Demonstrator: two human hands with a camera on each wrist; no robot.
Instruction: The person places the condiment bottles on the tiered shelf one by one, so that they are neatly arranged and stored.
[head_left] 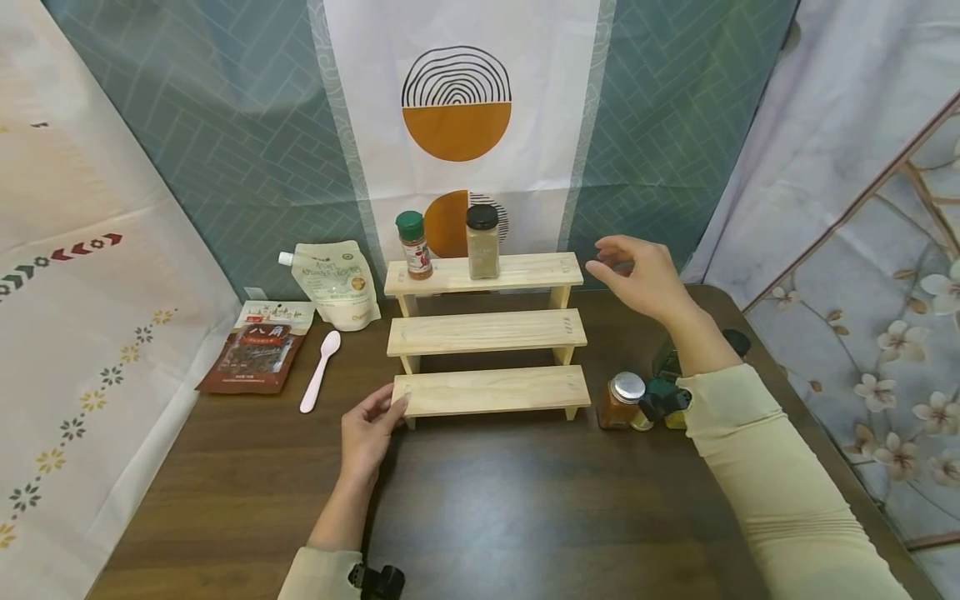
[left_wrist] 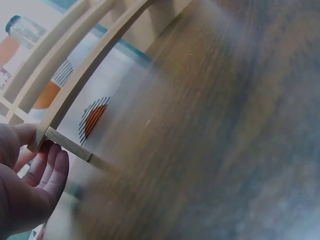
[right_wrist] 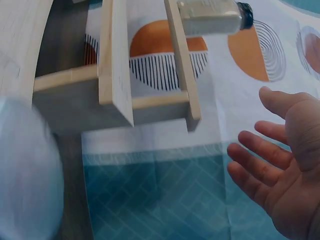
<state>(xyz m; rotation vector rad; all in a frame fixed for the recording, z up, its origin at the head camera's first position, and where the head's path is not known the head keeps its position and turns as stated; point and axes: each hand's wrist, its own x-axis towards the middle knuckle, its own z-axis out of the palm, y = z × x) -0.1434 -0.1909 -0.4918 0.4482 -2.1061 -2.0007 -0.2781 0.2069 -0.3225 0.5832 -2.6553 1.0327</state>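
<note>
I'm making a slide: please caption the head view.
Left hand grips the lowest step of a rack; empty right hand hovers beside the top step, where two jars stand.

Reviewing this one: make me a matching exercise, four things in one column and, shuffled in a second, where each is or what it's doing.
1. left hand
2. right hand
3. silver-lidded jar
4. pale spoon

A. lying on the table beside the brown packet
B. in the air, holding nothing
C. gripping the left end of the bottom shelf
D. standing right of the wooden rack

Pairs: 1-C, 2-B, 3-D, 4-A
</note>
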